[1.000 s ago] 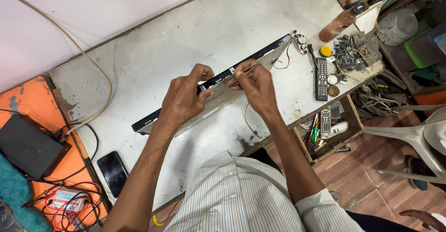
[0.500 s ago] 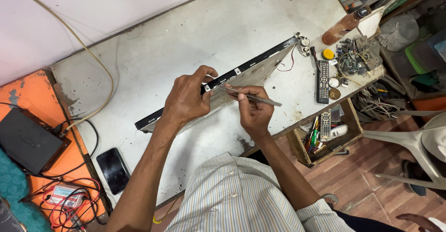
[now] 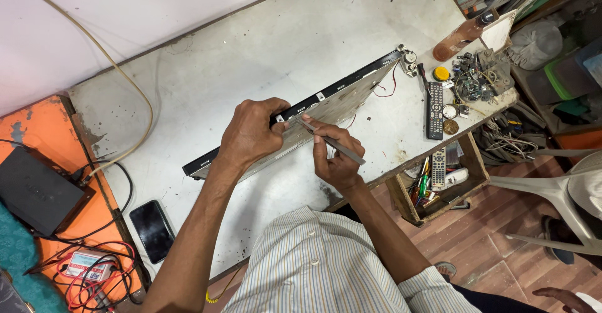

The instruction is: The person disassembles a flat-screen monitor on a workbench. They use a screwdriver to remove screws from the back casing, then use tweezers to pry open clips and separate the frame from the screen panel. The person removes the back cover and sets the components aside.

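Note:
A long flat panel with a black frame (image 3: pixel 351 87) stands on its edge, tilted, on a worn white table (image 3: pixel 251 50). My left hand (image 3: pixel 251 131) grips the panel's top edge near the middle. My right hand (image 3: pixel 335 159) holds thin metal tweezers (image 3: pixel 329 140), with their tip touching the panel's edge beside my left thumb.
At the table's right end lie a black remote (image 3: pixel 434 109), a brown bottle (image 3: pixel 461 34), small round parts and tangled wires. A wooden box (image 3: pixel 439 175) of tools hangs below. A phone (image 3: pixel 152 229) lies at the near left, a black box (image 3: pixel 34 191) on an orange surface. A plastic chair (image 3: pixel 558 194) stands to the right.
My right hand has come down from the panel's top edge toward me, now holding the tweezers angled with the tip at the panel. The left hand stays gripping the panel.

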